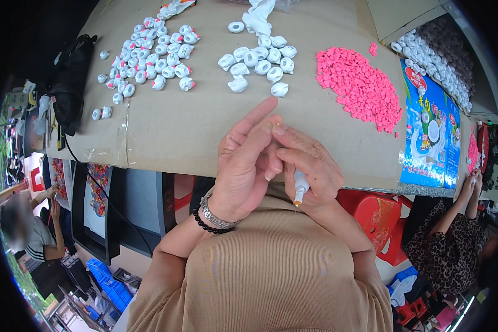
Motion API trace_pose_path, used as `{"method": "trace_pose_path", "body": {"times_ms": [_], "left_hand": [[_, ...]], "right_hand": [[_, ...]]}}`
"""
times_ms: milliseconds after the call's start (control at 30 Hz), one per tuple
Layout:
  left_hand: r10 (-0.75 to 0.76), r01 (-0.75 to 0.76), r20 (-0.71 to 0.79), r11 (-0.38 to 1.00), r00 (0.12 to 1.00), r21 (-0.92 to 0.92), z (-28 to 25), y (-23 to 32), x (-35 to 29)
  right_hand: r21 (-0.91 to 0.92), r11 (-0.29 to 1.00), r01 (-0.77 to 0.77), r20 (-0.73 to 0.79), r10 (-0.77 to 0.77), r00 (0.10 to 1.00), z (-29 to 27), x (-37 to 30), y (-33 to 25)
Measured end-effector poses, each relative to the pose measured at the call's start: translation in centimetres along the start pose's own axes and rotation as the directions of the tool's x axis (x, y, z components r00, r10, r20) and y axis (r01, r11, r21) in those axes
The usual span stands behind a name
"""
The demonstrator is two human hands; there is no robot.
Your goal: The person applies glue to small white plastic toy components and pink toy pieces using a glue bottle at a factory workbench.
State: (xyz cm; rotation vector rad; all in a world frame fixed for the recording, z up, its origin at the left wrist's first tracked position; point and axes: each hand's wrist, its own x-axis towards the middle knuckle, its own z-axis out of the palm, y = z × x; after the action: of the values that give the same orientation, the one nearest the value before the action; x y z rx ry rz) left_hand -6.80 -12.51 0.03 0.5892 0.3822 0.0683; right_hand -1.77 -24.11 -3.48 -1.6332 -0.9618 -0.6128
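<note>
In front of my chest, just off the table's near edge, both my hands meet at the fingertips. The forefinger of my left hand (239,174) points out, while its thumb and other fingers close around something too small or hidden to make out. My right hand (315,171) grips a small white glue bottle (301,185) under its curled fingers, its thin nozzle pointing down toward me. That hand's thumb and forefinger touch the left fingertips. Nearest beyond them lies a loose group of white hollow rounded pieces (262,58).
Farther left lie many white pieces (144,55), several with pink bits on them. Small pink pieces (359,86) form a heap at right, beside blue printed cardboard (430,127). A black bag (69,83) sits at the left edge. A person (30,227) works at left, another (448,243) at right.
</note>
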Motion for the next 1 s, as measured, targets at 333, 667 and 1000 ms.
{"method": "trace_pose_path", "body": {"times_ms": [333,667,1000], "left_hand": [[0.036,-0.038,0.038,0.998,0.999,0.044,-0.1,-0.2,-0.2],[0.127,-0.155,0.107,0.934,0.986,0.322,0.6,-0.7,-0.5],[0.165,-0.255,0.23,0.856,0.959,0.451,-0.1,-1.4,-0.7]], "right_hand": [[-0.037,0.974,-0.224,-0.048,0.222,0.974,-1.2,1.5,-0.1],[-0.048,0.969,-0.242,-0.096,0.237,0.967,-0.9,1.3,0.8],[-0.108,0.965,-0.239,-0.126,0.226,0.966,-1.1,1.4,0.7]]}}
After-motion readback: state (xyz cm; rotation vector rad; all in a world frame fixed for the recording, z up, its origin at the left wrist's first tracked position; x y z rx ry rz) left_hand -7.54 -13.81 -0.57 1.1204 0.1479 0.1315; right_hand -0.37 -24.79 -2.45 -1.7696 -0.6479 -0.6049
